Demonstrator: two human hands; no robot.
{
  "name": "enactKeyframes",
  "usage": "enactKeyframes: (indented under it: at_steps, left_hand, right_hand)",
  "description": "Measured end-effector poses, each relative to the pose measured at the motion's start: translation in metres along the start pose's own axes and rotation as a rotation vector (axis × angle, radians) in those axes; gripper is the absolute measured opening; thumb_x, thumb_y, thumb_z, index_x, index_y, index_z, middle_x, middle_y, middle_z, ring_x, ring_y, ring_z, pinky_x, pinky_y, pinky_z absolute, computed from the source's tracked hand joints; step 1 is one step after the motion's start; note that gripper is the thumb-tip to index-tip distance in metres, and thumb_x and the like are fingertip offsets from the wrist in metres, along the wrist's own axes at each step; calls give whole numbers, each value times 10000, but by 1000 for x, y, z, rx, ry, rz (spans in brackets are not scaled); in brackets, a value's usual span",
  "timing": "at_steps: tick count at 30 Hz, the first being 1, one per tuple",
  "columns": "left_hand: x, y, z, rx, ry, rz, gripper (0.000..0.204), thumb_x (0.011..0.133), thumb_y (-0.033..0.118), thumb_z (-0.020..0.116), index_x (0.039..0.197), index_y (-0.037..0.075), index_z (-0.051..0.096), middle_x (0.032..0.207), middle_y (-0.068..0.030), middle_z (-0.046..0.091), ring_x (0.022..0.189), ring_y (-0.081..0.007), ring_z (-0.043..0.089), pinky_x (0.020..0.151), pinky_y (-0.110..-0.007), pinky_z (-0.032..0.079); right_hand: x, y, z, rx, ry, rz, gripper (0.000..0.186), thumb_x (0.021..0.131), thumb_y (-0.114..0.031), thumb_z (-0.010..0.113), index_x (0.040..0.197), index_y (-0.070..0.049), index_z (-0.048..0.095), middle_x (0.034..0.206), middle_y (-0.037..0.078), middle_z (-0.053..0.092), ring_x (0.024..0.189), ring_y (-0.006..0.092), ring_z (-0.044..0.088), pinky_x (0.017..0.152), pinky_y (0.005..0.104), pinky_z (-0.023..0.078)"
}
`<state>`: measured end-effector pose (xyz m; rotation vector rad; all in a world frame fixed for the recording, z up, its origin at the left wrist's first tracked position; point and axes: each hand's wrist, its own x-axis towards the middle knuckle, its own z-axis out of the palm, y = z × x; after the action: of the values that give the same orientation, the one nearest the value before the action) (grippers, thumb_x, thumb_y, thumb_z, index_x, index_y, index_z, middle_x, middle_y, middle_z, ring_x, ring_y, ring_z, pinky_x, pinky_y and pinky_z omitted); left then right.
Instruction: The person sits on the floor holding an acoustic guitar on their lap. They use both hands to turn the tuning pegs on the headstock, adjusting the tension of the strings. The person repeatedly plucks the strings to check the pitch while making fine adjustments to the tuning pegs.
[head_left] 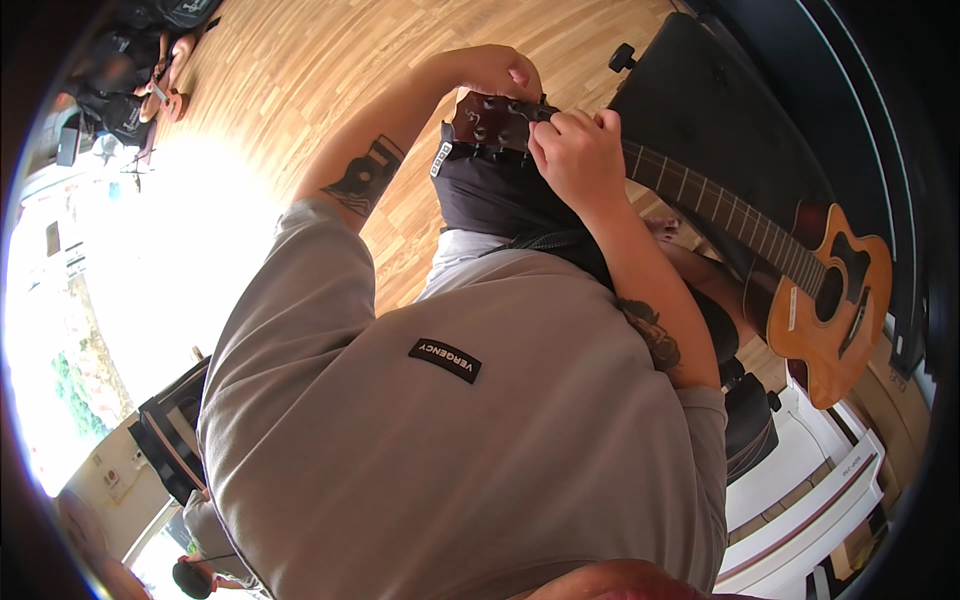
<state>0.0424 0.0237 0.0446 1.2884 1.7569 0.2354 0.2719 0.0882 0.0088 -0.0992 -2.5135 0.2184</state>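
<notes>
An acoustic guitar point(830, 350) with a light orange-brown top slants across the right side, its neck running toward me. Its dark headstock point(480, 118) lies over my lap on dark cloth point(480, 190), tuning pegs along its edges. My left hand point(500, 75) is curled closed at the far edge of the headstock; its fingertips are mostly hidden. Close beside it, my right hand point(580, 158) is closed over the place where headstock meets neck, fingers pinched together. Anything thin between the fingers of either hand is too small to make out.
A large black panel point(700, 110) stands behind the neck. Wood flooring point(300, 70) spreads ahead. At the far left other people sit, one with a small orange-brown stringed instrument point(174, 106). White furniture point(800, 500) is at the lower right, bright windows point(70, 330) at left.
</notes>
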Motion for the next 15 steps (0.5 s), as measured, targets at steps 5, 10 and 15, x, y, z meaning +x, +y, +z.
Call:
enactKeyframes:
  at_steps: [5,10,15]
  left_hand:
    - [25,-53,12,-155,23,209,249,957,276,746,1149,130,811,1053,14,769,1023,-130,678,929,-320,530]
    - [6,-51,6,-382,-23,405,180,1014,163,691,1143,71,776,1009,-15,725,957,-134,638,942,-321,509]
    - [3,-34,-6,-109,-49,340,155,1019,196,692,1091,77,761,965,-13,710,911,-143,621,854,-334,511]
  right_hand:
    - [1,-2,-2,13,-32,3,261,916,-199,787,719,-167,619,702,-21,576,750,185,649,815,416,397]
    - [-1,0,2,-12,0,3,195,836,-191,769,687,-198,643,678,-34,573,736,161,640,830,421,396]
    - [-1,0,2,-15,-8,6,201,837,-195,769,685,-202,638,670,-37,567,743,158,644,837,422,399]
